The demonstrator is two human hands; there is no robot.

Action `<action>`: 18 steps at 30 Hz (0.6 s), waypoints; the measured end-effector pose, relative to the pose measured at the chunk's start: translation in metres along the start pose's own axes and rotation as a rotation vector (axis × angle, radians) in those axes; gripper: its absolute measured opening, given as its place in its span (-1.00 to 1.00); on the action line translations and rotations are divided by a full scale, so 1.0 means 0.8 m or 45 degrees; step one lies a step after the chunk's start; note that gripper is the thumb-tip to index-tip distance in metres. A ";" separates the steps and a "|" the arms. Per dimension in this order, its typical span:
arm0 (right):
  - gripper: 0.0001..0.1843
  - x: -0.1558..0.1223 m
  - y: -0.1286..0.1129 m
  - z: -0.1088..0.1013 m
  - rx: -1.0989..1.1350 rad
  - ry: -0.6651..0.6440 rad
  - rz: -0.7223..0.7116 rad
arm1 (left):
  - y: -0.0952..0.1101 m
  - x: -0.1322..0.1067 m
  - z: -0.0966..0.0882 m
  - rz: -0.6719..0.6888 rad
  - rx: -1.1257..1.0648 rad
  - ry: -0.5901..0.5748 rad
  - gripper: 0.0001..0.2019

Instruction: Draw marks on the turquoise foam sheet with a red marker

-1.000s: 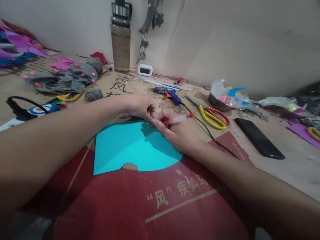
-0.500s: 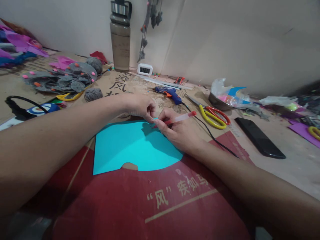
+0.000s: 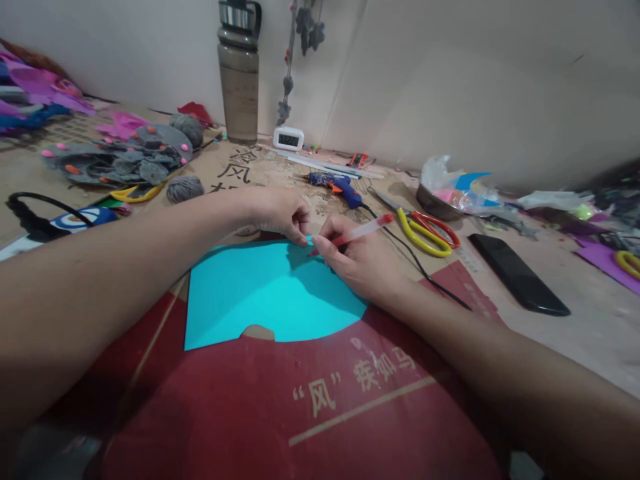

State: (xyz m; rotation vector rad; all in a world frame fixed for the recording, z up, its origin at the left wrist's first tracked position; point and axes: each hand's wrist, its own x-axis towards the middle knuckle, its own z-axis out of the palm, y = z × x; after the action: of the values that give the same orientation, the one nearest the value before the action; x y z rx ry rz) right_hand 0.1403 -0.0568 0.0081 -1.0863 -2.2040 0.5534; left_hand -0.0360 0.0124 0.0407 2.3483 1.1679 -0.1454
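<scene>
A turquoise sheet [image 3: 250, 290], with a curved right edge and a small notch in its near edge, lies flat on red printed cardboard [image 3: 220, 407]. At its far edge my left hand [image 3: 287, 213] is closed, thumb and fingertips pinched on the sheet's rim. Whether a smaller piece is also between those fingers, I cannot tell. My right hand [image 3: 357, 257] grips a red pen [image 3: 367, 229] with a clear barrel, slanting up to the right. The pen's tip is low over the sheet, close beside the left fingertips, and a shadow falls around it.
Beyond the hands lie a blue glue gun [image 3: 337, 187] with its black cable and scissors [image 3: 425, 233] with yellow and red handles. A black phone [image 3: 517, 273] is at right. Behind stand a bottle [image 3: 239, 87], a small clock [image 3: 289, 139] and a bowl [image 3: 440, 203]. Grey yarn [image 3: 184, 189] sits left.
The pen's upper end has tipped slightly up, and my right fingers have shifted a little around it. My left hand stays at the sheet's far edge.
</scene>
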 end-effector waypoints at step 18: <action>-0.69 -0.003 0.002 0.001 0.193 0.101 0.110 | -0.003 0.001 0.002 -0.025 -0.007 0.029 -0.76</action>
State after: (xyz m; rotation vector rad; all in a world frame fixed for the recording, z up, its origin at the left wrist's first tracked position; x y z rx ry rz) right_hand 0.1418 -0.0574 0.0055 -1.1077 -2.0196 0.6908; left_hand -0.0374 0.0135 0.0384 2.3404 1.2007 -0.1222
